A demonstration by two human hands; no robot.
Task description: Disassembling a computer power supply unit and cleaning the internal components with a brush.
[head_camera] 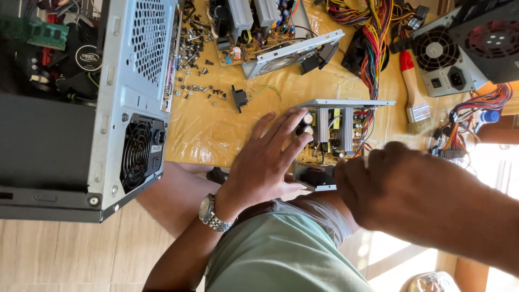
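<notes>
An open power supply (338, 127) with a circuit board, heat sinks and capacitors lies at the near edge of the yellow-covered table (211, 138). My left hand (265, 162), with a metal watch on the wrist, rests flat on its left side, fingers spread, fingertips touching the capacitors. My right hand (392, 184) is curled into a fist at the unit's near right corner. I cannot see whether anything is inside the fist. A bundle of coloured wires (373, 59) leads away from the unit.
A grey computer tower case (135, 108) lies on its side at the left. Several loose screws (197, 89) and a small socket with wires (240, 99) are scattered behind my left hand. Farther back are another board (251, 40), a paintbrush (415, 92) and two boxed power supplies (446, 57).
</notes>
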